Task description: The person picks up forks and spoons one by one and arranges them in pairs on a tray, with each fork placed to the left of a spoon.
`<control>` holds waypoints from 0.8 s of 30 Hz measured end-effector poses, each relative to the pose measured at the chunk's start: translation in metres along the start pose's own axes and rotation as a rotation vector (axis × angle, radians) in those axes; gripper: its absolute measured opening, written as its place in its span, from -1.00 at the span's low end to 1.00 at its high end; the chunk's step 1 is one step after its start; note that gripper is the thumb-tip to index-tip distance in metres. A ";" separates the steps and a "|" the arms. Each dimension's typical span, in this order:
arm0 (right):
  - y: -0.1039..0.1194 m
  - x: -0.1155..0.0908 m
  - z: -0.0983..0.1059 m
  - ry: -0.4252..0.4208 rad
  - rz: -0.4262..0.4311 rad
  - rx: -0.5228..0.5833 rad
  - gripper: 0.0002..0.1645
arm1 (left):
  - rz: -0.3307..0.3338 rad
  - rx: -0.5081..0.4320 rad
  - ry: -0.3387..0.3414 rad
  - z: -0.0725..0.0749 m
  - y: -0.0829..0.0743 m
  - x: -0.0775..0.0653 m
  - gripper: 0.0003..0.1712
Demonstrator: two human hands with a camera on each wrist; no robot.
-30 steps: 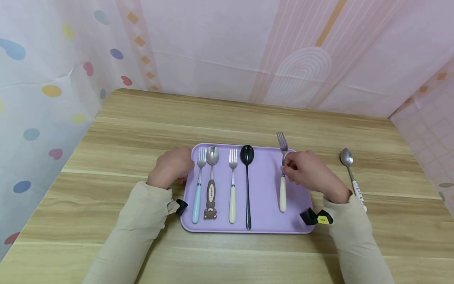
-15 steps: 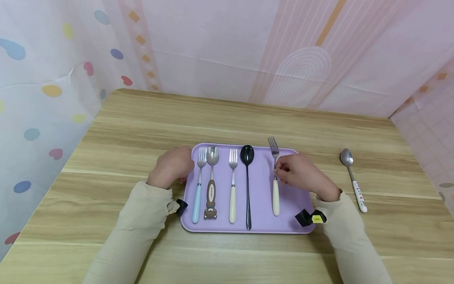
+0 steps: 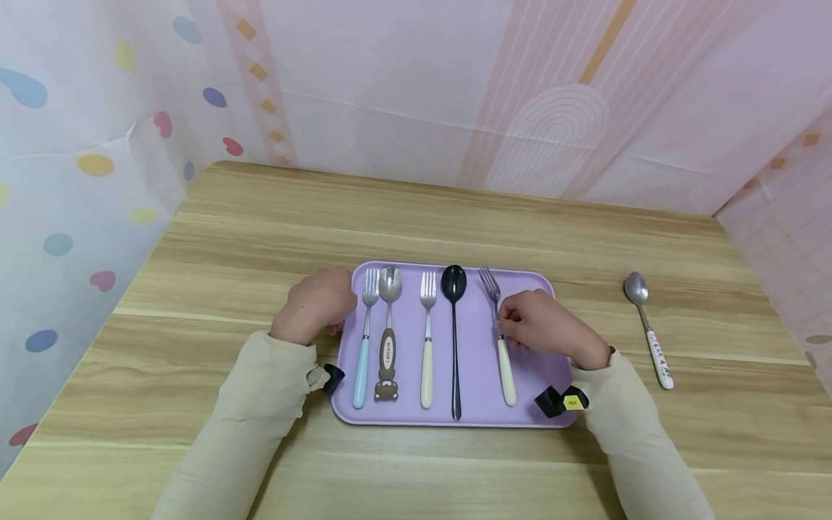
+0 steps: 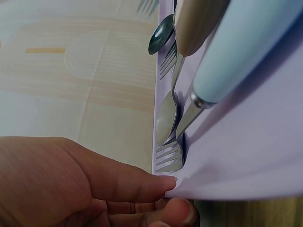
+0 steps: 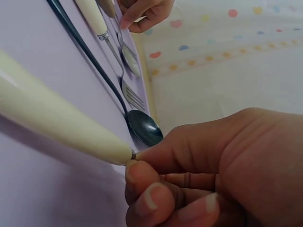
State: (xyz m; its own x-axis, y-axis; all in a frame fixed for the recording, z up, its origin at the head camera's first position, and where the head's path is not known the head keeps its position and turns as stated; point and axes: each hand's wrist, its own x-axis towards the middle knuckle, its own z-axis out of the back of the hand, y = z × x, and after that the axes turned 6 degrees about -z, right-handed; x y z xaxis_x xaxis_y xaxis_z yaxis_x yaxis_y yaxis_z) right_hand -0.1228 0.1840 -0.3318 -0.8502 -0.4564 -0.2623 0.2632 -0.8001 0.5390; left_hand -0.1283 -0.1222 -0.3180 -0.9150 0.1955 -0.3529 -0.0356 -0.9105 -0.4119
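Note:
My right hand (image 3: 542,326) pinches a cream-handled fork (image 3: 506,372) at its metal neck, over the right part of a lilac tray (image 3: 479,383). The fork leans slightly, tines toward the back left; whether it touches the tray I cannot tell. My left hand (image 3: 315,307) grips the tray's left rim, thumb (image 4: 156,184) on top in the left wrist view. Lined up on the tray are a blue-handled fork (image 3: 360,372), a spoon with a brown bear handle (image 3: 387,354), another cream-handled fork (image 3: 426,372) and a long black spoon (image 3: 453,283).
A spoon with a white patterned handle (image 3: 656,355) lies on the wooden table (image 3: 403,477), right of the tray. Behind the table hangs a pale patterned curtain (image 3: 390,87). Each wrist wears a small black device.
My right hand has carried the cream-handled fork left and toward the near edge, closer to the black spoon. The fork's tines now tilt further left. My left hand has stayed on the rim.

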 end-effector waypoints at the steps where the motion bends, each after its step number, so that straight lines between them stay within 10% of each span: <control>1: 0.000 0.000 0.000 0.003 -0.008 0.000 -0.80 | 0.000 0.000 0.000 0.000 0.000 0.000 -0.80; 24: -0.003 0.000 -0.003 0.081 -0.131 -0.070 -0.79 | 0.007 0.002 -0.003 -0.001 0.001 0.001 -0.81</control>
State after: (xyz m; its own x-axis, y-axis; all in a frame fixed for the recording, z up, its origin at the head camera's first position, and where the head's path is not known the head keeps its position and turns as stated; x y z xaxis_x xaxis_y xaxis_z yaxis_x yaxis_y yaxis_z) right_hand -0.1221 0.1854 -0.3360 -0.8406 -0.3740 -0.3918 0.1859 -0.8786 0.4400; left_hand -0.1290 -0.1221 -0.3196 -0.9165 0.1883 -0.3530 -0.0302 -0.9124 -0.4081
